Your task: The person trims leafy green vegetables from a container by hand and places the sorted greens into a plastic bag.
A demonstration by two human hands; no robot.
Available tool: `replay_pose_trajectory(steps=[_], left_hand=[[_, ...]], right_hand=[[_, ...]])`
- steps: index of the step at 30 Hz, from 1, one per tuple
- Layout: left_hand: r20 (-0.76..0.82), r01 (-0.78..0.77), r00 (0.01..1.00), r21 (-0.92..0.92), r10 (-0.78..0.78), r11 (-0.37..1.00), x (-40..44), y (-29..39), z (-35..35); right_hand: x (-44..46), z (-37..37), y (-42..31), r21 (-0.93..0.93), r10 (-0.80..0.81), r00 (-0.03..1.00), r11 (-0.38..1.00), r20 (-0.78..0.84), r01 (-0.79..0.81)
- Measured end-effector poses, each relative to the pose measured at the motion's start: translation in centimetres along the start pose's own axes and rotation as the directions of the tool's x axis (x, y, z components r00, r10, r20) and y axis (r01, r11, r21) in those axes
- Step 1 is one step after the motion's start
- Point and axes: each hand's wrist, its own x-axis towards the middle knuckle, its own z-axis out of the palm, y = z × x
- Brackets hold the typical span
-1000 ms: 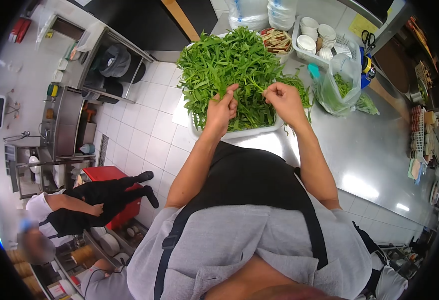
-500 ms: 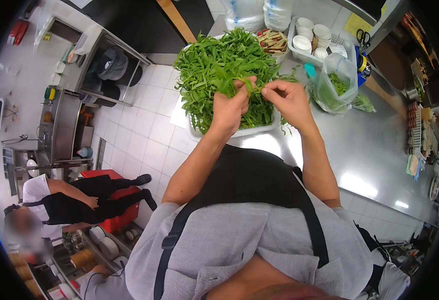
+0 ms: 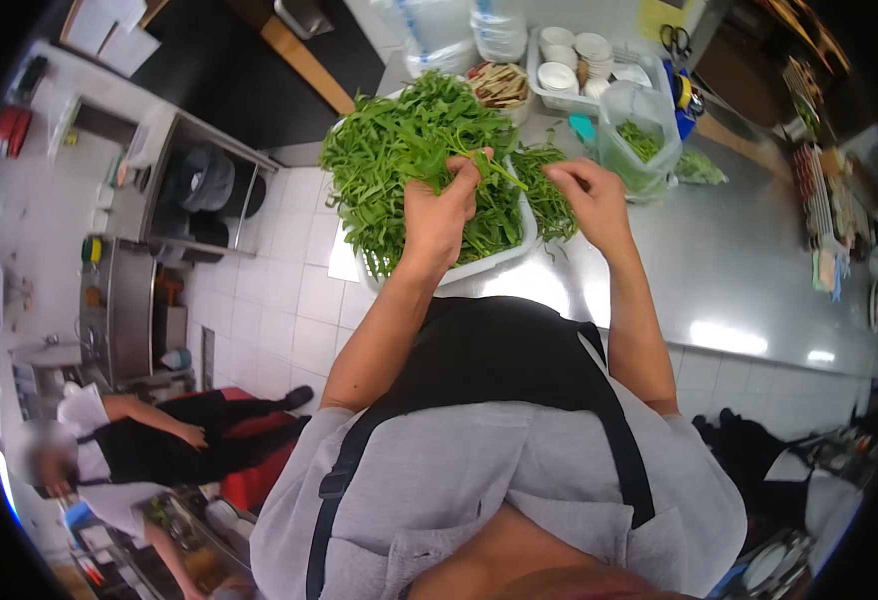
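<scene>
A white basket [image 3: 479,265] on the steel counter is heaped with leafy green stems [image 3: 414,135]. Over its front part, my left hand [image 3: 441,208] is closed on a green stem, whose pale cut end points right. My right hand [image 3: 591,200] is a little to the right of that end, fingers pinched together; whether something small is between them cannot be made out. Beneath and behind my right hand, a loose pile of thin greens [image 3: 544,190] lies against the basket's right side.
Right of the pile is a clear bag of greens [image 3: 641,145]. Behind stand a tub of packets [image 3: 501,88], a crate of white cups [image 3: 569,100] and scissors [image 3: 675,40]. A person in a black apron [image 3: 149,435] is at the lower left.
My hands came together over the basket, then moved apart, the right one going right. The view has turned, and the basket appears farther left. The co-worker's arm now reaches down.
</scene>
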Motion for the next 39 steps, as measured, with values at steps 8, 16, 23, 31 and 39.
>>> replay_pose_trajectory(steps=[8, 16, 23, 31, 39], left_hand=[[0.035, 0.043, 0.998, 0.06, -0.045, 0.997, 0.9, -1.9, 2.6], [0.073, 0.051, 0.996, 0.129, -0.06, 0.99, 2.2, 0.4, 1.7], [0.155, 0.129, 0.982, -0.14, -0.107, 0.982, 2.8, 0.7, -0.2], [0.194, 0.255, 0.958, -0.228, -0.213, 0.94, 1.2, -2.1, -1.9], [0.363, 0.278, 0.897, -0.023, -0.251, 0.96, 1.8, -1.7, -2.3]], right_hand=[[-0.6, 3.2, -2.3, 0.306, 0.04, 0.982, 0.952, -0.183, 0.018], [-1.8, -0.7, 1.5, -0.368, -0.062, 0.964, 0.929, -0.257, -0.039], [-0.6, 4.3, -6.7, 0.063, 0.194, 0.975, 0.98, -0.109, -0.188], [-2.2, 8.3, -8.9, -0.435, -0.073, 0.995, 0.9, -0.074, 0.034], [-5.3, 6.8, -5.8, 0.063, 0.265, 0.93, 0.964, -0.254, -0.257]])
